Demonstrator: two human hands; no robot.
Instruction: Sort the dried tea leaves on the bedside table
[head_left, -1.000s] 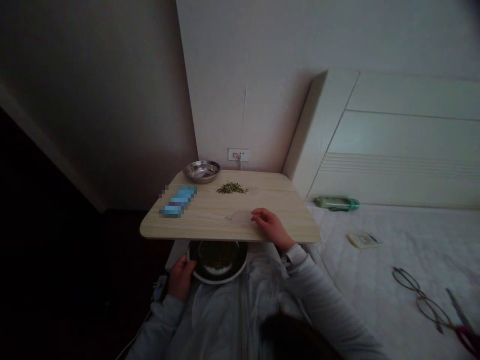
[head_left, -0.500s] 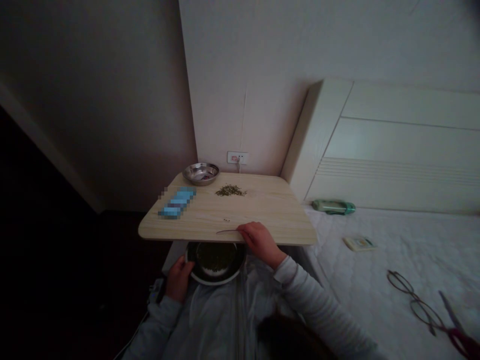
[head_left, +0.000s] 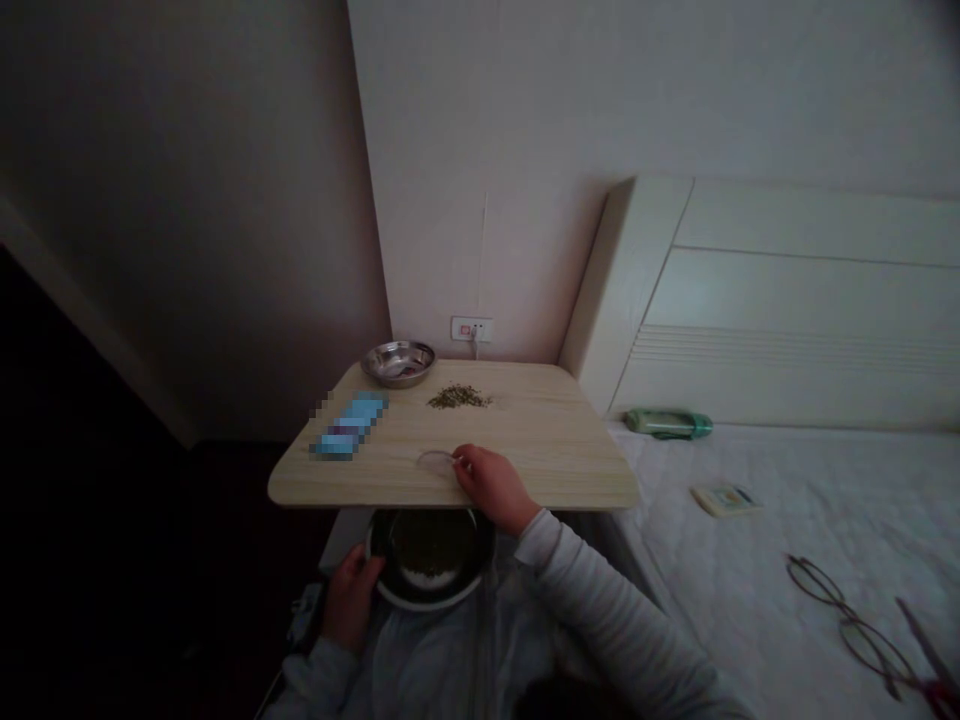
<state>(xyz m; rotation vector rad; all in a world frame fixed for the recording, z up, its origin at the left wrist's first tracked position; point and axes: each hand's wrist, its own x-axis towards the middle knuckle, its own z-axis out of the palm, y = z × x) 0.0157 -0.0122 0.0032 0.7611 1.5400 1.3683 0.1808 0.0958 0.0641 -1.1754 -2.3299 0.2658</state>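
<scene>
A light wooden table (head_left: 570,450) stands over my lap. My right hand (head_left: 491,485) rests on its near edge, fingers closed on a small clear spoon (head_left: 435,460) that lies low over the tabletop. Below the table edge my left hand (head_left: 349,600) grips the rim of a round bowl (head_left: 429,560) filled with small greenish grains. A little pile of the same green bits (head_left: 459,397) lies farther back on the table.
A steel bowl (head_left: 397,362) sits at the table's back left, a blurred blue packet (head_left: 349,425) on its left side. A wall socket (head_left: 471,328) is behind. On the bed to the right lie a green bottle (head_left: 667,422), a small card (head_left: 726,498), glasses (head_left: 847,625) and scissors (head_left: 926,655).
My right hand slid left and toward me along the table's near edge with the clear spoon. The left hand kept holding the bowl in my lap.
</scene>
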